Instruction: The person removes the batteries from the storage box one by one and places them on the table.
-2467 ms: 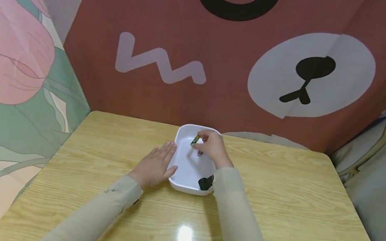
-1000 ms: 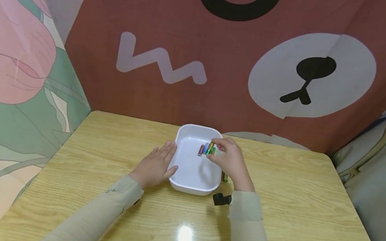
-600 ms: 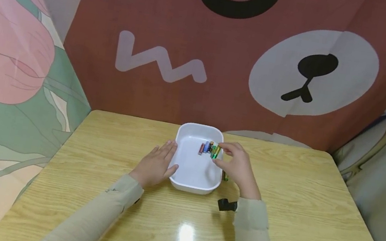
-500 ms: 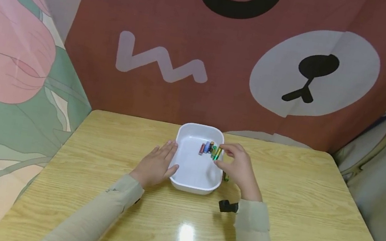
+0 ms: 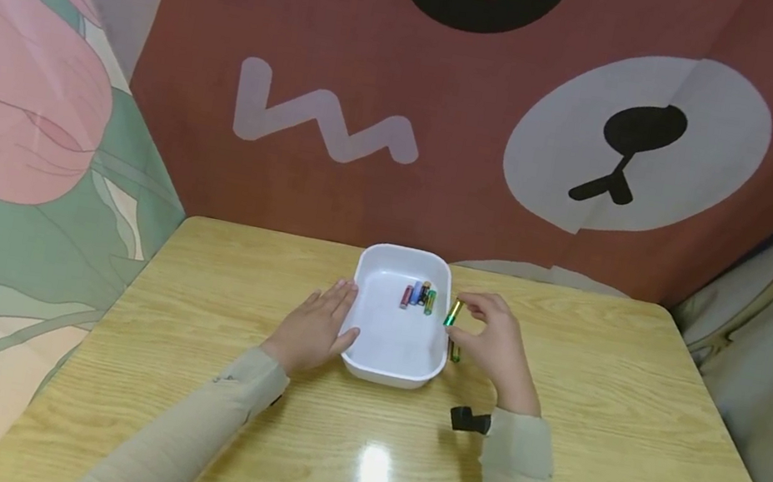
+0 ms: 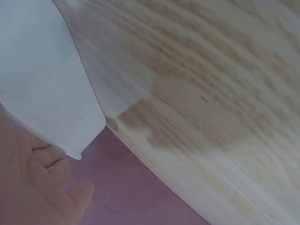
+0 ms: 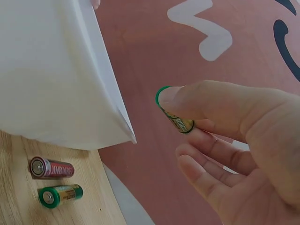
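A white tray (image 5: 393, 352) sits at the back of the table. My left hand (image 5: 310, 332) rests against its left side with fingers fairly straight; the left wrist view shows the fingers (image 6: 47, 164) at the rim. Between thumb and fingertips my right hand (image 5: 494, 347) pinches a green-and-gold battery (image 5: 453, 313), raised by the tray's right rim. Inside the tray lie a red battery (image 5: 406, 297), a blue battery (image 5: 416, 293), a dark gold-ended battery (image 5: 424, 293) and a green battery (image 5: 430, 303), side by side.
Outside the tray's right wall, a red-and-dark battery (image 7: 51, 168) and another green battery (image 7: 61, 196) lie on the wooden table (image 5: 595, 409). A printed cloth (image 5: 439, 199) hangs behind the table's far edge. A black wrist-camera mount (image 5: 469, 420) sticks out from the right sleeve.
My right hand has moved right, carrying the green-and-gold battery from over the tray's interior to its right rim. The batteries inside have come into view. My left hand stays in place.
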The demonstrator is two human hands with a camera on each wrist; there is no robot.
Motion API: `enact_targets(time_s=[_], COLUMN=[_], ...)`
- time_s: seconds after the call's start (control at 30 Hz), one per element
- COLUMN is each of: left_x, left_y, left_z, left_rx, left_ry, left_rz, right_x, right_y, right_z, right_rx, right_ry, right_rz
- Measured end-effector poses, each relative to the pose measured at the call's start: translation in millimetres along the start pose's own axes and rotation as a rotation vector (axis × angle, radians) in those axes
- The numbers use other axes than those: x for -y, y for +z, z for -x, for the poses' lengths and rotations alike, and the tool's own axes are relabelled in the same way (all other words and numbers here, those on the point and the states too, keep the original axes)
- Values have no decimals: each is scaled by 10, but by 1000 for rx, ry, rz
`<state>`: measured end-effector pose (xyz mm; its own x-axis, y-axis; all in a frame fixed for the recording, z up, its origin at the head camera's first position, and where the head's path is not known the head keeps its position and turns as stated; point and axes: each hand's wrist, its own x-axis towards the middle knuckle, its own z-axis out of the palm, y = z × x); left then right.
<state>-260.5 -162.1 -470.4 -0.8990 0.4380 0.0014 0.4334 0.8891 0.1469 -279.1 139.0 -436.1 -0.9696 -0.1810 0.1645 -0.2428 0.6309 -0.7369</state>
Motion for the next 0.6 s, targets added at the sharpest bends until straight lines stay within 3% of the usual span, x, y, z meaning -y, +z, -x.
enact_targets(time_s=[0.6], left_x=[-9], left_y=[-11], left_z=[13], left_rx=[4], left_ry=[-11], left_rz=[7], right_x=[-212], right_y=[-99], right_z=[51], right_rx=[30], right_ry=[-1], right_rz=[-45])
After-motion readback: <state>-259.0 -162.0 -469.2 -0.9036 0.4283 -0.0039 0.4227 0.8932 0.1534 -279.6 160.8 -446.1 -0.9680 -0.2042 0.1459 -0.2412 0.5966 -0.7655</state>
